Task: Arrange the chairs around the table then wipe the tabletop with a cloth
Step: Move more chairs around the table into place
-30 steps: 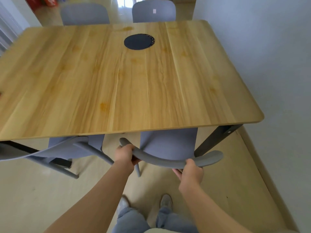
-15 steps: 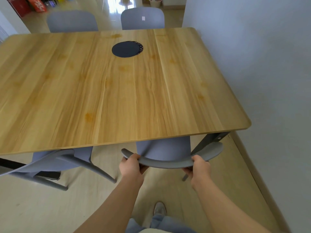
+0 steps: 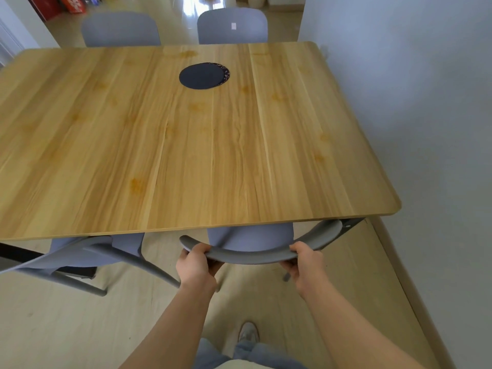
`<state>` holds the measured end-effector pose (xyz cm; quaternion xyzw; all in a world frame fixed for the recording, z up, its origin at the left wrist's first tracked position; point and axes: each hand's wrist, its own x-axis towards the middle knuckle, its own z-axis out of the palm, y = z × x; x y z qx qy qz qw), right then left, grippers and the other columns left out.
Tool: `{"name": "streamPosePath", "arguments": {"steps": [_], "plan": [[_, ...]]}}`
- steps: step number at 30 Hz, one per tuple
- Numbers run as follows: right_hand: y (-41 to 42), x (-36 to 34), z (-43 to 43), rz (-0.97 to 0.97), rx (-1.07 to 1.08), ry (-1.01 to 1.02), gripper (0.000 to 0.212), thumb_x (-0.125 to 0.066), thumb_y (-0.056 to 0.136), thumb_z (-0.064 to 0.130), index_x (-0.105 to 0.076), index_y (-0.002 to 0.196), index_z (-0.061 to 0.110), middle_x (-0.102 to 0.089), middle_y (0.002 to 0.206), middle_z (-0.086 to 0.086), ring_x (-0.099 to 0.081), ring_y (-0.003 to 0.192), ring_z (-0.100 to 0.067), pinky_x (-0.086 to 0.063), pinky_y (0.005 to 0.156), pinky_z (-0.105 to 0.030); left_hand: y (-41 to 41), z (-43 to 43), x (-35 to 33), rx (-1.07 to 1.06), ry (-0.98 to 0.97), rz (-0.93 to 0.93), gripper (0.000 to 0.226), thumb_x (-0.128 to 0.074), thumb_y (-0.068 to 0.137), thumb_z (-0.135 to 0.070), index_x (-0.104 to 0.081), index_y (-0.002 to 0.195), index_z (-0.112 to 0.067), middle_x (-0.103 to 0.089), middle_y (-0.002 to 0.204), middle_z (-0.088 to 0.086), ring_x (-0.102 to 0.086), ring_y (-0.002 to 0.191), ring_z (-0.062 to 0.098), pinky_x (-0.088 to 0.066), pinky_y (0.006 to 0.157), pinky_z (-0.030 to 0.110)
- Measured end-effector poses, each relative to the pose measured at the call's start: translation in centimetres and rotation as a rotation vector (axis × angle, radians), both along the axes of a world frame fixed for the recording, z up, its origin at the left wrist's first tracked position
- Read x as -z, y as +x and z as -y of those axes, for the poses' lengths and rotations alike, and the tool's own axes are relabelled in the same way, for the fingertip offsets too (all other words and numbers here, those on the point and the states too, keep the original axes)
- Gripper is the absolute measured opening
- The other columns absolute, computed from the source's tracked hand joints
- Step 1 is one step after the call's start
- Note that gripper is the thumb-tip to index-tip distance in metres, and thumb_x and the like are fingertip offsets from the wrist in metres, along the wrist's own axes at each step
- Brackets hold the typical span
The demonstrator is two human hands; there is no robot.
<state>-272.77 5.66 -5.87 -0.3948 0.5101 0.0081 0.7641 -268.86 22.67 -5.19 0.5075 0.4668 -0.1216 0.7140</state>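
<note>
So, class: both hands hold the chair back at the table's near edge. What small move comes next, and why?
Probably the left hand and right hand should let go: the chair sits tucked under the table, while the neighbouring chair stands askew.

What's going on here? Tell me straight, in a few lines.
A person stands at the near edge of the wooden table, gripping the curved backrest of a grey chair with the left hand and the right hand; its seat sits partly under the tabletop. A second chair at near left stands askew. The far-left chair and far-right chair stand opposite. A dark round mat lies on the table. Neither hand holds a cloth, so wiping has not begun.
</note>
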Motion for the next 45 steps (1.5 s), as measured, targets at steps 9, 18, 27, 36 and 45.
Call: {"name": "streamPosePath", "arguments": {"steps": [9, 18, 27, 36, 45], "plan": [[0.7, -0.1, -1.3, -0.056, 0.021, 0.031, 0.014, -0.047, 0.089, -0.004, -0.047, 0.102, 0.001, -0.054, 0.084, -0.012, -0.056, 0.074, -0.022, -0.051, 0.07, -0.036, 2.7, -1.3, 0.1, 0.14, 0.142, -0.133, 0.015, -0.046, 0.089, 0.002, -0.049, 0.103, -0.002, -0.054, 0.074, 0.014, -0.056, 0.062, 0.026, -0.046, 0.054, 0.035], [0.4, -0.6, -2.0, -0.042, 0.004, 0.048, 0.013, -0.049, 0.088, -0.006, -0.05, 0.082, 0.006, -0.059, 0.09, -0.016, -0.061, 0.094, -0.032, -0.054, 0.082, -0.043, 3.1, -2.7, 0.8, 0.201, 0.12, -0.087, 0.021, -0.048, 0.086, 0.005, -0.053, 0.106, 0.002, -0.055, 0.078, 0.015, -0.057, 0.066, 0.029, -0.055, 0.073, 0.04], [0.5, -0.9, -2.0, -0.026, -0.015, 0.101, 0.021, -0.051, 0.089, -0.005, -0.051, 0.106, 0.007, -0.058, 0.112, -0.021, -0.063, 0.091, -0.032, -0.054, 0.061, -0.039, 2.4, -3.0, 0.4, 0.26, 0.016, -0.054, 0.008, -0.042, 0.091, -0.001, -0.046, 0.097, -0.005, -0.056, 0.103, 0.021, -0.063, 0.079, 0.037, -0.053, 0.039, 0.028], [0.1, -1.4, -1.6, -0.011, 0.015, 0.026, 0.026, -0.052, 0.087, -0.008, -0.047, 0.109, 0.007, -0.058, 0.115, -0.023, -0.063, 0.092, -0.033, -0.055, 0.079, -0.04, 2.6, -2.8, 0.9, 0.228, -0.032, -0.031, 0.018, -0.042, 0.092, 0.001, -0.045, 0.109, -0.003, -0.05, 0.094, 0.015, -0.059, 0.077, 0.031, -0.052, 0.041, 0.032], [-0.1, -1.2, -0.7, -0.033, -0.006, -0.057, 0.024, -0.052, 0.088, -0.007, -0.051, 0.108, 0.006, -0.06, 0.111, -0.02, -0.064, 0.092, -0.032, -0.056, 0.07, -0.035, 2.4, -1.7, 0.9, 0.239, -0.022, -0.019, 0.01, -0.044, 0.092, 0.001, -0.044, 0.099, -0.005, -0.05, 0.083, 0.013, -0.058, 0.068, 0.029, -0.053, 0.037, 0.028]]}}
